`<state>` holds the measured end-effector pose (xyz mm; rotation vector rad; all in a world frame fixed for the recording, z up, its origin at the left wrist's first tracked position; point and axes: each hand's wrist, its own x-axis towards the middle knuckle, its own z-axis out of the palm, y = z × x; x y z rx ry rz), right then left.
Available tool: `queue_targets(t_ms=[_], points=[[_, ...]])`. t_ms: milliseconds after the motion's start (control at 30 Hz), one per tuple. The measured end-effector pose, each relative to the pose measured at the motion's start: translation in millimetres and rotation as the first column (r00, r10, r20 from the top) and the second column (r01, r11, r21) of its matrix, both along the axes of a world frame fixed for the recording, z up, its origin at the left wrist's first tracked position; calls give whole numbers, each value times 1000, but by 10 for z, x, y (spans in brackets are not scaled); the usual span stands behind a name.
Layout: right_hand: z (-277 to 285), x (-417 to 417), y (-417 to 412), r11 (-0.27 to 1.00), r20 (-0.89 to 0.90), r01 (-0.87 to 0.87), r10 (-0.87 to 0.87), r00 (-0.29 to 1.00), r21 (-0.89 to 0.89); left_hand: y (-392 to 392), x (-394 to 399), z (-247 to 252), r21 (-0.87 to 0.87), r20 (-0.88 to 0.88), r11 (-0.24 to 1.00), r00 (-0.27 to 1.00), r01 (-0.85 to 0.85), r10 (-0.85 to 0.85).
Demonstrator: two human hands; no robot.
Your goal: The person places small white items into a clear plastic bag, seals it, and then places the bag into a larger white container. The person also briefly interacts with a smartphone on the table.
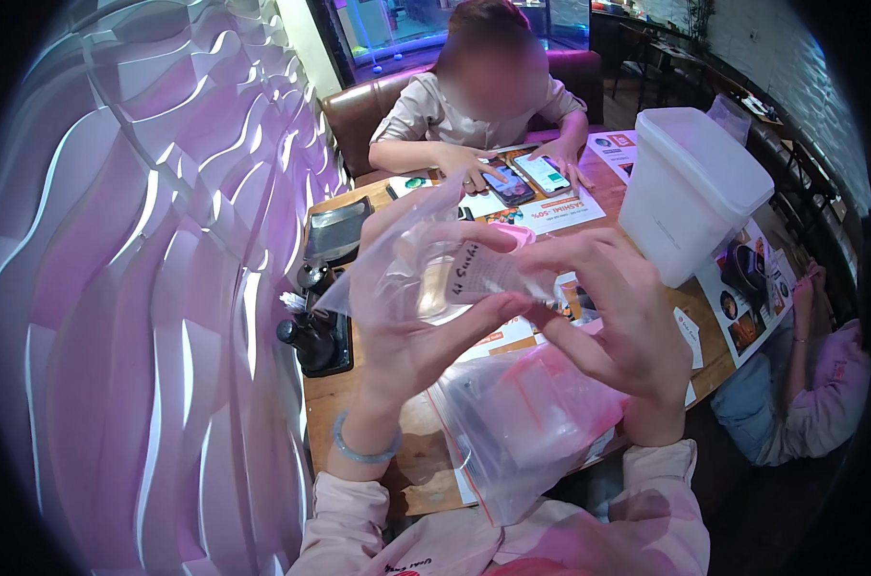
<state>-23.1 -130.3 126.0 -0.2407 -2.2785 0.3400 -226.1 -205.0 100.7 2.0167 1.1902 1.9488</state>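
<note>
Raised over the table, my left hand (406,317) grips a small clear plastic bag (435,270) that bears printed writing. My right hand (608,309) pinches the bag's right end, thumb and fingers close to its edge. A loose clear plastic flap stands up at the bag's left. Below both hands, a larger clear zip bag (522,432) with a red seal line lies at the table's near edge. Pinkish contents show through it, but I cannot tell what they are. A pink object (516,234) is partly hidden behind my fingers.
A tall white plastic container (687,194) stands at the right. Black sauce bottles (309,342) and a dark tray (338,227) sit at the left, beside a wavy wall. Across the table (363,396), a person touches two smartphones (525,180) on printed menu sheets. Another person sits at the right.
</note>
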Motion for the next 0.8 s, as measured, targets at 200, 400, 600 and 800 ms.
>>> queue_targets(t_ms=[200, 400, 600, 800], points=[[-15, -29, 91, 996, -132, 84, -78, 988, 43, 159, 136, -61, 7, 234, 998, 970, 70, -70], [9, 138, 260, 906, -140, -185, 141, 980, -381, 116, -104, 33, -10, 336, 983, 926, 185, -171], [-101, 66, 336, 949, 36, -132, 148, 988, -288, 117, 34, 10, -144, 207, 979, 971, 147, -116], [-81, -140, 98, 906, 12, 308, -325, 945, 291, 241, 172, -115, -188, 389, 982, 920, 28, 48]])
